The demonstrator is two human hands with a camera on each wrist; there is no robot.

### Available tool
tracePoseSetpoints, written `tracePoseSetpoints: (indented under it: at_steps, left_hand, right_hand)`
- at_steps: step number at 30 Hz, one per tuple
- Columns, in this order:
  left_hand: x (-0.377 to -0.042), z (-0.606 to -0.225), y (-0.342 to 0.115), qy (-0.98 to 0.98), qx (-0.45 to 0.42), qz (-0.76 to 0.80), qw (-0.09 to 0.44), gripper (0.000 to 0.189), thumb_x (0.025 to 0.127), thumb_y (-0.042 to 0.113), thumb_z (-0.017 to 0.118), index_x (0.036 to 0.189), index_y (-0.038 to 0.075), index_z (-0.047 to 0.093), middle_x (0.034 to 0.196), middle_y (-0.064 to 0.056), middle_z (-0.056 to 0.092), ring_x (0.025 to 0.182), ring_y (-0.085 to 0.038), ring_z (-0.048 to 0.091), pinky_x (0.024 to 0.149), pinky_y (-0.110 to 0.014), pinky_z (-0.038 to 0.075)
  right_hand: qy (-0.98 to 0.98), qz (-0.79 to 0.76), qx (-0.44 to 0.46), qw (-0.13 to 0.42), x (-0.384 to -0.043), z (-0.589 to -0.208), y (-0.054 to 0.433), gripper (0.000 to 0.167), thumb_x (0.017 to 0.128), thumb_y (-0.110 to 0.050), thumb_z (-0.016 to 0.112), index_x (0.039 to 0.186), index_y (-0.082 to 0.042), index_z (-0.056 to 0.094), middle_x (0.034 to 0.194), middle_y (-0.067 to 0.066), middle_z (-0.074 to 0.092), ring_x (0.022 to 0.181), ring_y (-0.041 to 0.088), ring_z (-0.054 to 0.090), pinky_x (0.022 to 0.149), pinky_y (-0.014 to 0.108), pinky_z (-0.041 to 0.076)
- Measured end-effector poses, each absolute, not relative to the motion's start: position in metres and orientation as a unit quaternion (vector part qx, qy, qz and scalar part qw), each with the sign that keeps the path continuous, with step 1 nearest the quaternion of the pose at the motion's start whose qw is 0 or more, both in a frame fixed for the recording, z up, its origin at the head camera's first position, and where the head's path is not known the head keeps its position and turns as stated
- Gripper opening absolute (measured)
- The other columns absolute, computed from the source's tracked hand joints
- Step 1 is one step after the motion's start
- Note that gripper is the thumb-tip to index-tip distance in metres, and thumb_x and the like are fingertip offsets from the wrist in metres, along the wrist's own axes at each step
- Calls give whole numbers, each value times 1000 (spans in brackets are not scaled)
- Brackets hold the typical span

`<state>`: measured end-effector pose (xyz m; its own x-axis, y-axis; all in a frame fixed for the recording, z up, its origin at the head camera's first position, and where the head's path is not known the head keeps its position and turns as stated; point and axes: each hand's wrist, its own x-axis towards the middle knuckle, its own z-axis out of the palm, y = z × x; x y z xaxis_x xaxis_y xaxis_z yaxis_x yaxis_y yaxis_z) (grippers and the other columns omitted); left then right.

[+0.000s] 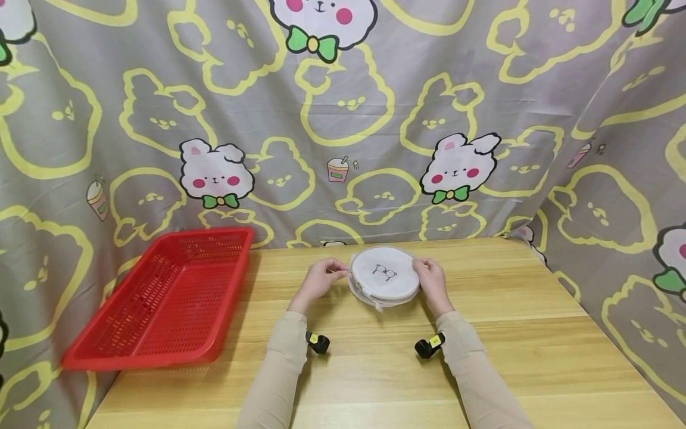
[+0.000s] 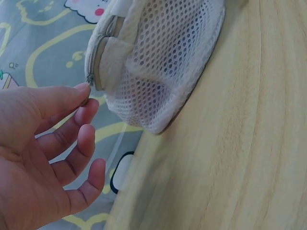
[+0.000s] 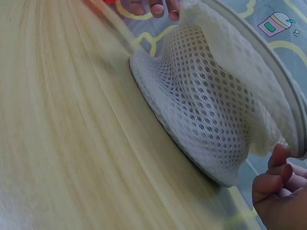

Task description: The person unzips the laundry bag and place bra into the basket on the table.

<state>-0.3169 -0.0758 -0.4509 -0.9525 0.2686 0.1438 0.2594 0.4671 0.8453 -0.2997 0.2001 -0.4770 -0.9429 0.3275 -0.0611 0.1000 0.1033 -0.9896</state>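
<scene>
A round white mesh laundry bag [image 1: 384, 273] with a small dark line drawing on its lid sits upright on the table. Its zipper [image 2: 100, 48] runs around the upper rim. At the bag's left side, my left hand [image 1: 324, 277] pinches the zipper pull [image 2: 86, 99] between thumb and index finger, the other fingers loosely bent. On the opposite side my right hand [image 1: 432, 282] pinches the bag's edge just under the rim, as the right wrist view shows. The honeycomb mesh side [image 3: 206, 96] is slack and creased. Whatever may be inside cannot be seen.
A red plastic basket [image 1: 177, 357] with perforated walls stands at the left of the wooden table [image 1: 509, 357]. A grey patterned curtain [image 1: 375, 119] hangs behind the table and along its sides. Both forearms, with small black wrist cameras, reach in from the front.
</scene>
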Motion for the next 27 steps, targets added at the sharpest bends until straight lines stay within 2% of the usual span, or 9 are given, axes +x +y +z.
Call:
tracePoseSetpoints:
  at_steps: [5, 8, 18, 27]
  left_hand:
    - [-321, -453, -76, 859, 145, 491, -7, 9, 89, 13, 69, 93, 5, 71, 93, -10, 72, 80, -15, 59, 71, -26, 47]
    - [-324, -456, -75, 858, 130, 497, -7, 10, 90, 14, 69, 94, 6, 71, 93, -9, 72, 81, -14, 58, 71, -25, 47]
    - [-337, -457, -72, 858, 104, 502, -9, 11, 90, 14, 69, 95, 4, 71, 94, -10, 71, 85, -17, 60, 73, -25, 47]
    - [-348, -455, -69, 870, 99, 483, -12, 12, 90, 14, 69, 95, 4, 71, 94, -11, 71, 87, -19, 62, 77, -29, 50]
  right_hand:
    - [-731, 664, -128, 95, -297, -478, 199, 36, 95, -30, 53, 108, 3, 60, 80, 1, 57, 57, 4, 48, 51, 19, 40]
    - [-731, 665, -117, 99, -296, -479, 199, 37, 95, -31, 53, 106, 3, 60, 76, -3, 55, 57, 4, 48, 50, 19, 39]
    - [-730, 668, -129, 66, -298, -476, 200, 42, 100, -33, 51, 120, 3, 56, 82, -4, 55, 59, 1, 50, 54, 18, 43]
    - [-729, 674, -112, 47, -300, -479, 198, 42, 100, -34, 51, 120, 3, 55, 82, -3, 55, 60, 3, 51, 56, 20, 45]
